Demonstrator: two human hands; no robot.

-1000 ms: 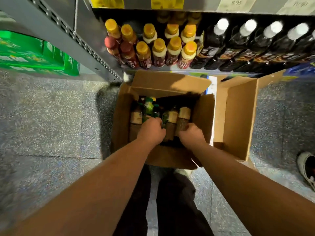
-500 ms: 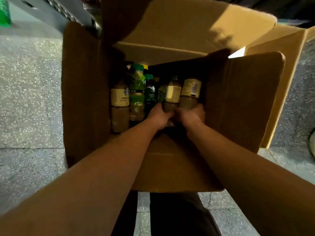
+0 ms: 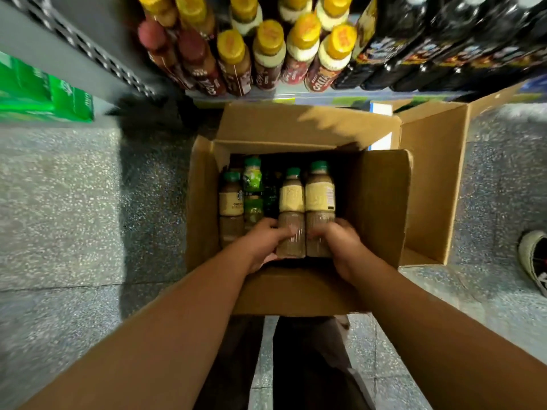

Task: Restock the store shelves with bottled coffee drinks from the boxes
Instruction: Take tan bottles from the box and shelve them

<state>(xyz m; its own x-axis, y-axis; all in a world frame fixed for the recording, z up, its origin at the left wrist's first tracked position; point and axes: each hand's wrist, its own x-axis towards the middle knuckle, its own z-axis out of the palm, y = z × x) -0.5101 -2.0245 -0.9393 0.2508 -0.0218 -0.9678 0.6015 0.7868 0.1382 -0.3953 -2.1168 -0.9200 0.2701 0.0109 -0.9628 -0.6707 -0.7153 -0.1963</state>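
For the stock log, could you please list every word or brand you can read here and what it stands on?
"CHEES", cut off: cream label, leftmost bottle in the box.
"COTT", ending unclear: red-labelled shelf bottles.
Too blurred: labels of the middle bottle in the left hand, the right bottle in the right hand, black bottles, green packs.

Dark trousers [image 3: 305,368] are being worn, with both legs being seen from straight above. The forearms [image 3: 183,327] are being shown bare all the way from the lower edge up to the left hand [image 3: 263,241] and the right hand [image 3: 340,244], both bare as well.
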